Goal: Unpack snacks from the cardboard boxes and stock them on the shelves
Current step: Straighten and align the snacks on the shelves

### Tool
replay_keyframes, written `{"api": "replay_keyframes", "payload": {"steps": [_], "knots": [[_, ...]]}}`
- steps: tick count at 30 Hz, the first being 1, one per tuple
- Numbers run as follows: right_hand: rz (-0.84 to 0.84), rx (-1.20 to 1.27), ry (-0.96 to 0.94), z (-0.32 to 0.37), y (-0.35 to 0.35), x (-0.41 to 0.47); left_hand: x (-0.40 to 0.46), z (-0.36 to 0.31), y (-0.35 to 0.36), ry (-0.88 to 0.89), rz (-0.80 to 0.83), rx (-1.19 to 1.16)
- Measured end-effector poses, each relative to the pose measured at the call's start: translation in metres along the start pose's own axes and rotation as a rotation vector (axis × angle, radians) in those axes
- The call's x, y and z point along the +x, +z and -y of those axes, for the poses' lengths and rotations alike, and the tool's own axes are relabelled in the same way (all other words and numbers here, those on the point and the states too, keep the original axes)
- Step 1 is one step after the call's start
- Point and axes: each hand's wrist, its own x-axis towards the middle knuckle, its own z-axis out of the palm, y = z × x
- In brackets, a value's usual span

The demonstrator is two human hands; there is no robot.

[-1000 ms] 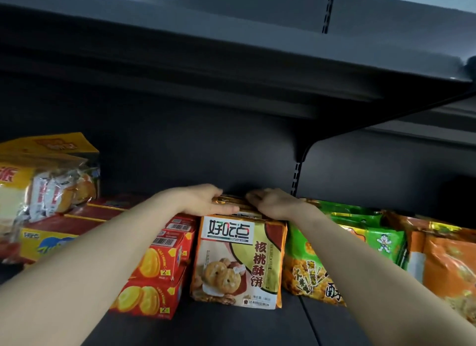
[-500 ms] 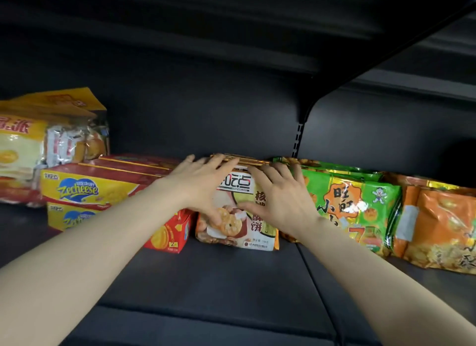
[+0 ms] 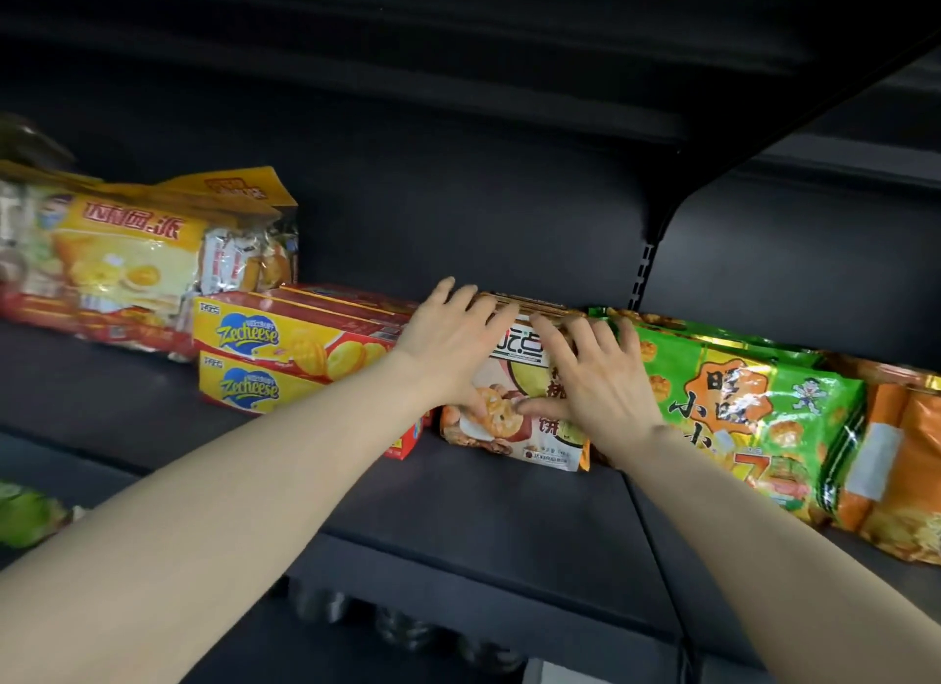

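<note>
— Dark shelf (image 3: pixel 509 505), what's on it?
— Cookie pack (image 3: pixel 514 429) upright, btwn Zecheese boxes (image 3: pixel 275 357) & green snack bag (image 3: pixel 738 408).
— Hands?
— Left hand (image 3: pixel 453 347) & right hand (image 3: pixel 596 378) both flat on pack's front, fingers spread, gripping nothing.

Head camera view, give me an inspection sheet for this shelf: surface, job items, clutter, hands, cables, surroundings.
Surface: dark shelf, front strip bare.
Job's things: walnut cookie bags in a row, standing between the Zecheese boxes and the green snack bags.
Clutter: yellow pie bags far left; orange bags far right.
Hands: left hand and right hand lie flat, fingers spread, on the front cookie bag.
Cables: nothing seen.
Surroundings: dark back panel, another shelf above.
</note>
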Motion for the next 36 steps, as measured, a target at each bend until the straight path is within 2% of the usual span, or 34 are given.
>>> {"api": "replay_keyframes", "payload": {"steps": [7,11,14,18,23,30,36], "knots": [[-0.141,0.119,0.045,0.032,-0.025,0.019,-0.048,0.030,0.008,-0.068,-0.204,-0.272],[-0.220,0.206,0.046,0.082,-0.041,0.035,-0.088,0.090,0.018,-0.112,-0.187,-0.340],[-0.119,0.249,0.006,0.128,-0.050,0.050,-0.110,0.145,0.031,-0.095,-0.093,-0.316],[0.030,0.191,-0.027,0.183,-0.051,0.064,-0.132,0.192,0.055,-0.015,0.019,-0.324],[0.127,0.077,0.097,0.215,-0.048,0.071,-0.135,0.204,0.078,0.040,-0.059,-0.299],[0.252,0.052,0.156,0.210,-0.038,0.091,-0.119,0.200,0.088,0.010,-0.105,-0.277],[0.160,-0.003,0.117,0.208,-0.030,0.092,-0.115,0.202,0.092,0.010,-0.094,-0.279]]}}
